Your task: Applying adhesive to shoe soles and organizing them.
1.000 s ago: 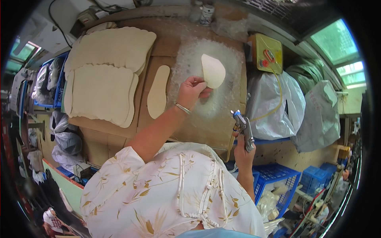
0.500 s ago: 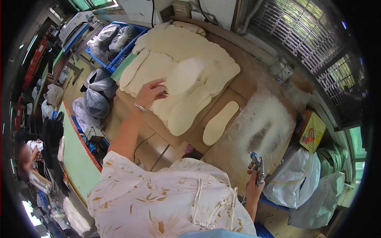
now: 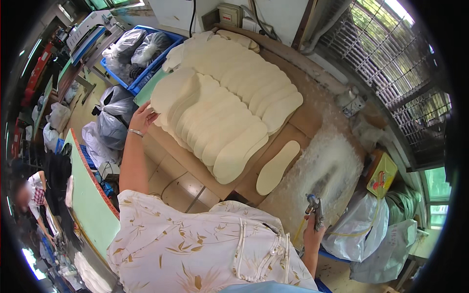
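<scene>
Left hand touching stacked insoles, right hand gripping one spray gun

Cream insoles overlapping in rows, flat on the bench; metal spray gun upright at its near edge.

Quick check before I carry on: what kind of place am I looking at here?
Probably a small shoe-insole workshop. Rows of cream insoles overlap on the cardboard-topped bench, the right hand holds a spray gun beside a glue-crusted spraying patch, and bagged stock fills blue crates.
</scene>
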A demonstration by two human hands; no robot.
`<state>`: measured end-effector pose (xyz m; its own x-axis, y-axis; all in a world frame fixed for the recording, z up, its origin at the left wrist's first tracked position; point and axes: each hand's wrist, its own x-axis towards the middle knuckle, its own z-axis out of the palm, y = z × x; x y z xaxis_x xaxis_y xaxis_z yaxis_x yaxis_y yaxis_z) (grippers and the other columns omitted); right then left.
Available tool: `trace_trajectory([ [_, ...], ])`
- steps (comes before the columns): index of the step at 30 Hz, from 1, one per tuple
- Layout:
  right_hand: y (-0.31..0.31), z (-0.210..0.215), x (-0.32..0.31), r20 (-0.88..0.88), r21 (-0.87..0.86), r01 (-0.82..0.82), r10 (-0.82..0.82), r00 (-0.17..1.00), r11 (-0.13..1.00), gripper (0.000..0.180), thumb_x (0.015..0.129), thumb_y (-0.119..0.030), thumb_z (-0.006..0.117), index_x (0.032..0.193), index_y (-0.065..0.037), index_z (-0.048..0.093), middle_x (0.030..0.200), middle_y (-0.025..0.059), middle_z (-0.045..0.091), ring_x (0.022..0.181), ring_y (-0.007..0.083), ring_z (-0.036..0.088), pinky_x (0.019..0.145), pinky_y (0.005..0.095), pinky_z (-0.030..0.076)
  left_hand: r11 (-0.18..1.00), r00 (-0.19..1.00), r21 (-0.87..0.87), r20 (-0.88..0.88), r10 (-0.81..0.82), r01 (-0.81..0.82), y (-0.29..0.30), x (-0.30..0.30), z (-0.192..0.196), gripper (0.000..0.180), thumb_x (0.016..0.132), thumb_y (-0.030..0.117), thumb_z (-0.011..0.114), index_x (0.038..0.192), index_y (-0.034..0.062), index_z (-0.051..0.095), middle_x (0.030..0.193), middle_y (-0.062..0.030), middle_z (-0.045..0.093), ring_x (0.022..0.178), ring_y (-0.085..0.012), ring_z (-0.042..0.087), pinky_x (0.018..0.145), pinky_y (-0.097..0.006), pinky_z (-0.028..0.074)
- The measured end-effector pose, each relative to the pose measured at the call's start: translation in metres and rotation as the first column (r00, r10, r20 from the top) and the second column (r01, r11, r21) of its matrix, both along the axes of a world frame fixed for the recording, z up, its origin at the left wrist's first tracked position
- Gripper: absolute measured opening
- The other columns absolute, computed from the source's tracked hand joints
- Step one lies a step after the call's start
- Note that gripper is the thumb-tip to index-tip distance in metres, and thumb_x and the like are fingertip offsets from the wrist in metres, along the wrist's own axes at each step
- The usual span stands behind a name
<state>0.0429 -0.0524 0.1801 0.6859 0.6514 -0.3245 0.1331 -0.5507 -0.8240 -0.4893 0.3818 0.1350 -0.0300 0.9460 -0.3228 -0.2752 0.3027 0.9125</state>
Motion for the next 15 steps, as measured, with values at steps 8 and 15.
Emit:
trace_trajectory([
  [8, 0.012, -0.001, -0.010, 0.024, -0.049, -0.035, 0.036, 0.999, 0.998, 0.029, 0.093, -0.023, 0.055, 0.099, 0.005, 0.063, 0.083, 0.0092, 0.066, 0.077, 0.0147, 0.060, 0.072, 0.0299, 0.046, 0.979, 0.985, -0.149, -0.119, 0.124, -0.141, 0.006, -0.058, -0.062, 0.038, 0.087, 0.011, 0.060, 0.125, 0.0085, 0.056, 0.103, -0.0051, 0.066, 0.087, -0.0180, 0.065, 0.075, -0.030, 0.053],
  [15, -0.001, -0.010, -0.011, 0.162, 0.041, -0.039, 0.032, 0.986, 0.998, 0.027, 0.093, -0.025, 0.055, 0.088, 0.000, 0.065, 0.064, -0.0013, 0.055, 0.046, 0.0036, 0.040, 0.042, 0.0254, 0.031, 0.922, 0.893, -0.108, -0.312, 0.325, -0.373, 0.014, -0.064, -0.116, 0.028, 0.079, 0.010, 0.070, 0.106, 0.0042, 0.067, 0.077, -0.0069, 0.067, 0.059, -0.0146, 0.062, 0.051, -0.024, 0.049],
])
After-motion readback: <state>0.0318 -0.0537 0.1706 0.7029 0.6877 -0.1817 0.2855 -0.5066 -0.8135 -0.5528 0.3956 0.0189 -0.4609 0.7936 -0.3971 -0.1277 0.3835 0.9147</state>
